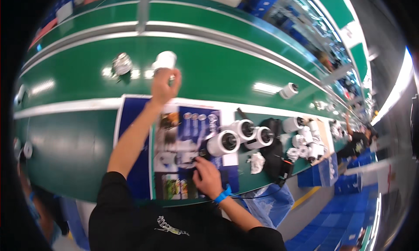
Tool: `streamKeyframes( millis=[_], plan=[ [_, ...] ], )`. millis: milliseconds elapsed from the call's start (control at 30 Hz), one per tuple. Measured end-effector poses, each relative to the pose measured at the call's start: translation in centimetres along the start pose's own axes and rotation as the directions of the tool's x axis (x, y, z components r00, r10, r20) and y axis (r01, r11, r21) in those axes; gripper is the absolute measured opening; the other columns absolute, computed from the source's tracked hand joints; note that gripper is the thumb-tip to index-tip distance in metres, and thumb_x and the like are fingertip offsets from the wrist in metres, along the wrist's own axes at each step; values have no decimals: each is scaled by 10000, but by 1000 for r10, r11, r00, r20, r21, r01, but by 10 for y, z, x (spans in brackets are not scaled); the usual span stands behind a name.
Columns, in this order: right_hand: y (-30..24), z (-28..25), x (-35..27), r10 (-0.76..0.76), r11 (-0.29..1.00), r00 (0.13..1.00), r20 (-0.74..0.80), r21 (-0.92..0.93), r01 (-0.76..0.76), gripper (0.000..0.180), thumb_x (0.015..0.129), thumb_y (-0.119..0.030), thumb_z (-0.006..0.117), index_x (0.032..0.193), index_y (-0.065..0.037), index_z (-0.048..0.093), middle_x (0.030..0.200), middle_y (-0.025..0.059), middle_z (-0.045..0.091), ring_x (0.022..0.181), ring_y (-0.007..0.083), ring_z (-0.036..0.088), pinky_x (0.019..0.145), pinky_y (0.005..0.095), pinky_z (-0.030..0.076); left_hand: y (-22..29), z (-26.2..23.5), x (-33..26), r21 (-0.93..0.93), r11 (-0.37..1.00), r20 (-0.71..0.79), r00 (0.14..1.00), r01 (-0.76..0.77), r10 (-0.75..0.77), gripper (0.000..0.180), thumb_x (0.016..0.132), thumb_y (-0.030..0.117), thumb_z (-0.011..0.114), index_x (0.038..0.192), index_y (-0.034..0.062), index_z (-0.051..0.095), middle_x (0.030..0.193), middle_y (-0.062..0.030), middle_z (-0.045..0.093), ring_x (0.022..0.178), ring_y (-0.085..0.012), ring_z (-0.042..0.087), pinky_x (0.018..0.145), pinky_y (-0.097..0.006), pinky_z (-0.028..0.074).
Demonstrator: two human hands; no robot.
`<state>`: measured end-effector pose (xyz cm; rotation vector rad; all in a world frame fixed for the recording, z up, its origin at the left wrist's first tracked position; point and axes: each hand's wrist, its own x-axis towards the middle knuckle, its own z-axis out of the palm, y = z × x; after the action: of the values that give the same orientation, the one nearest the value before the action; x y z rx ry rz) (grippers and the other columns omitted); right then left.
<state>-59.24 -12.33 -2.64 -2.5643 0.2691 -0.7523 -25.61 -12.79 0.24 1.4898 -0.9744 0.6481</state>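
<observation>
My left hand [164, 87] is stretched far out over the green belt. Its fingers close on the near end of a white cylindrical housing [166, 58], slightly blurred. A crinkled, silvery wrapped piece [122, 64] sits on the belt to the left of it. My right hand [208, 177], with a blue band at the wrist, lies low over a printed picture sheet [171, 139], its fingers apart and nothing visibly gripped. Just beyond its fingertips is a white cylindrical unit with a dark round opening [223, 143]. Two similar units [260, 137] [242, 129] stand behind it.
A black bag-like thing [273, 152] and a crumpled white piece [256, 163] lie right of the sheet. Farther right are several white parts [312, 139] in a tray. Another white unit [289, 90] rests on the belt. A co-worker [358, 141] is at the far right.
</observation>
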Motion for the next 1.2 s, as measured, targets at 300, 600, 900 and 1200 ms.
streamKeyframes(
  millis=[300, 600, 900, 1200],
  plan=[
    [-16, -7, 1, -67, 964, 995, -80, 253, 85, 181, 788, 61, 617, 952, -11, 643, 818, 105, 687, 660, 211, 669, 599, 297, 522, 47, -85, -104, 54, 981, 612, 770, 187, -180, 162, 759, 254, 704, 730, 105, 645, 631, -41, 567, 618, -235, 581, 556, -358, 439],
    [-1, 68, 72, -58, 915, 998, 39, 402, 37, 100, 865, -99, 616, 938, -46, 660, 664, 119, 642, 546, 246, 637, 502, 333, 485, 49, -69, -103, 275, 957, 659, 743, -87, -122, 229, 744, 314, 702, 855, 120, 653, 928, -34, 629, 955, -260, 575, 781, -402, 429],
    [2, 67, 61, -66, 959, 995, -72, 272, 83, 34, 793, -150, 631, 787, -119, 618, 728, 29, 633, 649, 260, 627, 556, 410, 460, 55, -49, -98, 235, 949, 658, 753, -212, 5, 314, 764, 244, 692, 1024, 75, 646, 1113, -73, 581, 1106, -273, 527, 935, -403, 389],
    [5, 74, 59, -25, 941, 992, -121, 333, 65, 38, 778, -137, 647, 786, -100, 643, 752, 65, 650, 653, 280, 632, 570, 377, 496, 51, -55, -98, 160, 973, 628, 778, -166, 29, 248, 753, 152, 705, 960, 26, 648, 1098, -107, 627, 1061, -301, 580, 918, -394, 435]
  ],
)
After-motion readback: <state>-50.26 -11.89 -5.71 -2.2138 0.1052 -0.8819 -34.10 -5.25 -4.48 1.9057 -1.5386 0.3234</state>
